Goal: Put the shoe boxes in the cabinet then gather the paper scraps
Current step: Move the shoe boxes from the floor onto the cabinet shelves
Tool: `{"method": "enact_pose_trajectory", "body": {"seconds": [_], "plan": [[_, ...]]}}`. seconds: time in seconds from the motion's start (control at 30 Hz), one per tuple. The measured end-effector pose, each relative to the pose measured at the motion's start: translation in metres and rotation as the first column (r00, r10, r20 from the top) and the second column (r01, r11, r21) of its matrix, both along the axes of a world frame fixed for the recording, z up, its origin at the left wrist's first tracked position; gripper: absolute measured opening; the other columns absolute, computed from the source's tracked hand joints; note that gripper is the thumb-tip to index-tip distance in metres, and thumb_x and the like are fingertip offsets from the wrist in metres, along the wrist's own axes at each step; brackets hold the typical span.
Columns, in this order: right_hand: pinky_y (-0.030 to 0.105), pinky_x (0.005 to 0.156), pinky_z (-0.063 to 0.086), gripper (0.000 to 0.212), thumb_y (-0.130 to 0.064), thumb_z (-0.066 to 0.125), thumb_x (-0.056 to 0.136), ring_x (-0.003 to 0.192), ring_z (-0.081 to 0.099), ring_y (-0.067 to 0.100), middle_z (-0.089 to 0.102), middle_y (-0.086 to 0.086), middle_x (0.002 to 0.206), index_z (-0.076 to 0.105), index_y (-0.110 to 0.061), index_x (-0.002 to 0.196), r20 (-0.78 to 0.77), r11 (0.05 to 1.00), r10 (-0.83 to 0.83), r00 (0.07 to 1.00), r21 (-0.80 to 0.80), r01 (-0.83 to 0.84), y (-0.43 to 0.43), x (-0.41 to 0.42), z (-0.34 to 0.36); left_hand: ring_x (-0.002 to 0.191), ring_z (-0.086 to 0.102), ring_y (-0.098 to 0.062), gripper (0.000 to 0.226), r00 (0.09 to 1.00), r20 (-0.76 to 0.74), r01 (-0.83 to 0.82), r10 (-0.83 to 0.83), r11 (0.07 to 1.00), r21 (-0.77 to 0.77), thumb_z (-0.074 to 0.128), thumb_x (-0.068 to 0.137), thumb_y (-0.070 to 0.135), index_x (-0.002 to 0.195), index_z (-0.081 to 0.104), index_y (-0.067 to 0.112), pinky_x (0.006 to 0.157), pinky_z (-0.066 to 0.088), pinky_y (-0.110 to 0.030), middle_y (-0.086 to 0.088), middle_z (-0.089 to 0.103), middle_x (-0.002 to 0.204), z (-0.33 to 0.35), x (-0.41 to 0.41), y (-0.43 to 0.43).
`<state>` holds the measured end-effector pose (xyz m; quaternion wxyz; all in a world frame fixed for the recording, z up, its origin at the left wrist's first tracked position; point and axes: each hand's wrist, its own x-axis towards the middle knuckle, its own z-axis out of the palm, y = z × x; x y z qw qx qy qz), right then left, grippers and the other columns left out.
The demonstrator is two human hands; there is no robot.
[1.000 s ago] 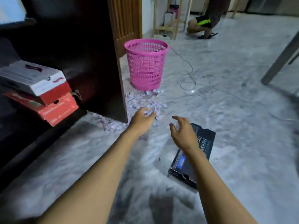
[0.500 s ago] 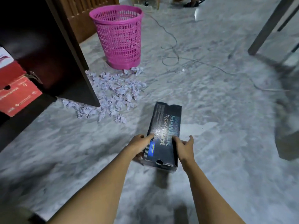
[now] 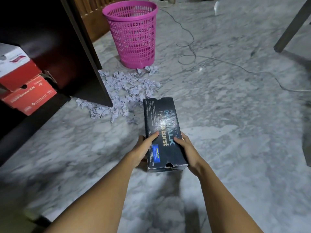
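A black shoe box point(image 3: 162, 121) with blue and yellow lettering is held lengthwise over the marble floor. My left hand point(image 3: 143, 148) grips its near left side, thumb on the lid. My right hand point(image 3: 186, 150) grips the near right side. Two shoe boxes sit stacked in the dark cabinet point(image 3: 55, 39) at the left: a white and red box point(image 3: 15, 64) on top of a red box point(image 3: 32, 96). Crumpled pale paper scraps point(image 3: 124, 91) lie in a heap on the floor beside the cabinet's side panel.
A pink plastic basket point(image 3: 133, 32) stands behind the scraps. A thin cable point(image 3: 218, 61) snakes across the floor at the right. A furniture leg point(image 3: 292, 26) slants at the upper right. A wooden door point(image 3: 90, 19) is behind the cabinet.
Both hands moved from the air above the scraps down to the black box and took hold of it. The box is now lifted and turned lengthwise away from me.
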<state>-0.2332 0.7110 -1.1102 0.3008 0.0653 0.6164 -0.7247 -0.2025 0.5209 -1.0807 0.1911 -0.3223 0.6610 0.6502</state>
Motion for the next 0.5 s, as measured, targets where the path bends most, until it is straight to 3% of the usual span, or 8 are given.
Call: {"method": "enact_pose_trajectory", "body": {"seconds": [0.2, 0.27, 0.33, 0.43, 0.5], "plan": [[0.041, 0.100, 0.048, 0.037, -0.031, 0.056, 0.098, 0.119, 0.065, 0.022, 0.068, 0.000, 0.129, 0.057, -0.032, 0.135, -0.110, 0.971, 0.225, 0.968, -0.051, -0.232, -0.032, -0.015, 0.059, 0.106, 0.066, -0.031, 0.100, 0.993, -0.018, -0.114, 0.115, 0.991, 0.064, 0.072, 0.044, 0.081, 0.122, 0.056, 0.019, 0.098, 0.049, -0.049, -0.010, 0.071, 0.114, 0.031, 0.009, -0.050], [0.040, 0.099, 0.048, 0.036, -0.030, 0.055, 0.098, 0.119, 0.064, 0.025, 0.068, 0.003, 0.129, 0.059, -0.030, 0.133, -0.123, 0.946, 0.310, 0.943, -0.055, -0.318, -0.052, -0.020, 0.080, 0.093, 0.064, -0.033, 0.088, 0.994, 0.004, -0.112, 0.112, 0.988, 0.105, 0.073, 0.049, 0.072, 0.112, 0.063, 0.011, 0.085, 0.051, -0.039, -0.021, 0.068, 0.109, 0.060, 0.024, -0.072], [0.039, 0.096, 0.049, 0.034, -0.029, 0.056, 0.097, 0.117, 0.065, 0.027, 0.069, 0.005, 0.127, 0.062, -0.028, 0.131, -0.140, 0.917, 0.380, 0.915, -0.074, -0.392, -0.078, -0.021, 0.103, 0.091, 0.056, -0.031, 0.083, 0.995, 0.015, -0.101, 0.100, 0.982, 0.158, 0.076, 0.049, 0.067, 0.111, 0.065, 0.013, 0.078, 0.049, -0.039, -0.022, 0.060, 0.109, 0.089, 0.042, -0.100], [0.036, 0.088, 0.051, 0.032, -0.030, 0.058, 0.096, 0.107, 0.070, 0.025, 0.072, 0.007, 0.121, 0.065, -0.023, 0.126, -0.154, 0.883, 0.442, 0.884, -0.100, -0.459, -0.125, -0.018, 0.148, 0.098, 0.057, -0.032, 0.087, 0.990, -0.032, -0.133, 0.140, 0.979, 0.154, 0.075, 0.052, 0.067, 0.118, 0.064, 0.012, 0.094, 0.049, -0.046, -0.020, 0.061, 0.120, 0.137, 0.067, -0.141], [0.037, 0.087, 0.053, 0.031, -0.034, 0.057, 0.095, 0.102, 0.071, 0.023, 0.073, 0.006, 0.117, 0.066, -0.022, 0.123, -0.201, 0.860, 0.474, 0.857, -0.103, -0.500, -0.151, -0.014, 0.178, 0.100, 0.059, -0.031, 0.075, 0.977, -0.087, -0.187, 0.196, 0.976, 0.108, 0.070, 0.059, 0.066, 0.112, 0.067, 0.013, 0.097, 0.047, -0.049, -0.017, 0.065, 0.120, 0.171, 0.078, -0.160]]}}
